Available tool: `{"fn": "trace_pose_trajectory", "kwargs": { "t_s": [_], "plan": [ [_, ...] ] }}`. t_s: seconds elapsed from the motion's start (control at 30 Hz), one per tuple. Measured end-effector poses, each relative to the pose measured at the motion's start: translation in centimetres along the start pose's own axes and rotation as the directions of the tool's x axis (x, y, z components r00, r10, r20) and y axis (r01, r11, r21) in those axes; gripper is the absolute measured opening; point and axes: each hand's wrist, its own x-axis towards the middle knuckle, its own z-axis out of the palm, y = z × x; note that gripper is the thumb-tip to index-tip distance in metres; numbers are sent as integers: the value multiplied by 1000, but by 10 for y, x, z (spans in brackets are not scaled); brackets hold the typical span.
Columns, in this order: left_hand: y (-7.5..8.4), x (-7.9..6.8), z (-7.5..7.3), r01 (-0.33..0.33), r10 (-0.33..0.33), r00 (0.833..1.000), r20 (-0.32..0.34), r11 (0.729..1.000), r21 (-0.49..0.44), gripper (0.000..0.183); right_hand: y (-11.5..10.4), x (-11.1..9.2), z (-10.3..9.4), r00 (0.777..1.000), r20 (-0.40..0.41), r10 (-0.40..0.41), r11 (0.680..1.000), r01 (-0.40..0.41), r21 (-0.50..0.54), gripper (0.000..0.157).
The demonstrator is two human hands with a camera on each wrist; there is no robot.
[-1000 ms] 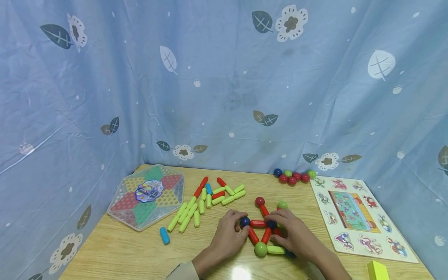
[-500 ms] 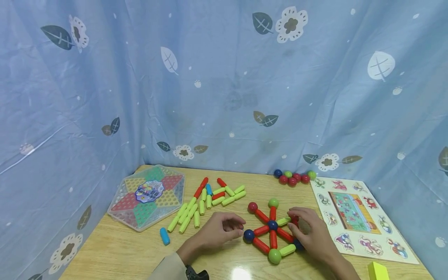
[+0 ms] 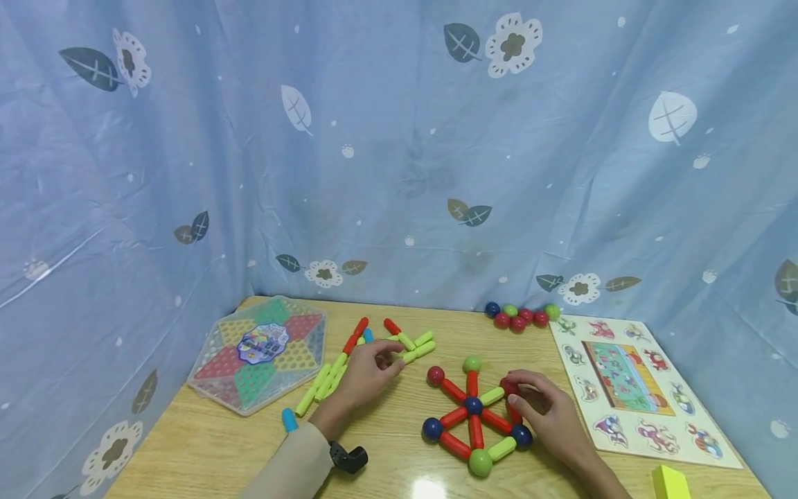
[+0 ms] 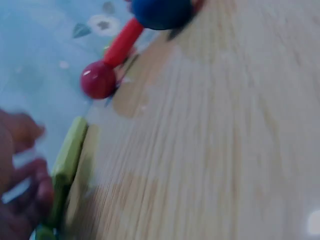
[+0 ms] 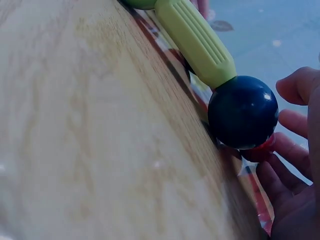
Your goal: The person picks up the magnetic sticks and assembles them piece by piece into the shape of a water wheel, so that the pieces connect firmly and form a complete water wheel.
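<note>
A wheel-shaped build of balls and sticks lies on the table, with a dark blue ball (image 3: 473, 405) at its hub and red and yellow-green sticks as spokes. My right hand (image 3: 551, 416) is at its right side, thumb and forefinger about a red ball (image 3: 508, 385). In the right wrist view, a dark blue ball (image 5: 243, 112) joined to a yellow-green stick (image 5: 197, 42) stands beside those fingers. Nothing shows in my left hand (image 3: 369, 371), loosely bent over the pile of yellow-green sticks (image 3: 330, 378); it is blurred in the left wrist view.
Several loose balls (image 3: 518, 324) sit at the back by the curtain. To the left lies a hexagonal checkers board (image 3: 262, 353), with a blue stick (image 3: 289, 420) in front. A picture puzzle board (image 3: 642, 388) and a yellow block (image 3: 670, 482) are on the right.
My left hand has left the blue ball at the build's left and moved left and away to the stick pile. The build turned slightly and spread out; my right hand stays at its right side.
</note>
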Motion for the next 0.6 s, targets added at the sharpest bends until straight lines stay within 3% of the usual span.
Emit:
{"fn": "trace_pose_trajectory", "kwargs": {
  "t_s": [0.1,0.23,0.37,0.43,0.5,0.6],
  "plan": [
    [6,7,10,-20,16,1000,15,970,244,33,0,0,1,1000,9,2,1000,-2,8,29],
    [12,12,24,-21,10,1000,26,878,478,31,0,0,0,1000,11,-4,1000,4,4,28],
    [19,15,31,-33,26,999,20,774,632,22,0,0,0,1000,14,-4,1000,4,-7,27],
    [22,16,31,-42,27,999,32,737,674,20,0,0,0,1000,13,-3,1000,3,-15,28],
    [23,16,30,-45,29,999,35,716,697,17,1,-1,0,1000,14,0,1000,0,-17,28],
    [21,14,30,-21,23,1000,7,728,686,17,1,-1,0,1000,12,-1,1000,1,-17,28]
  ]
}}
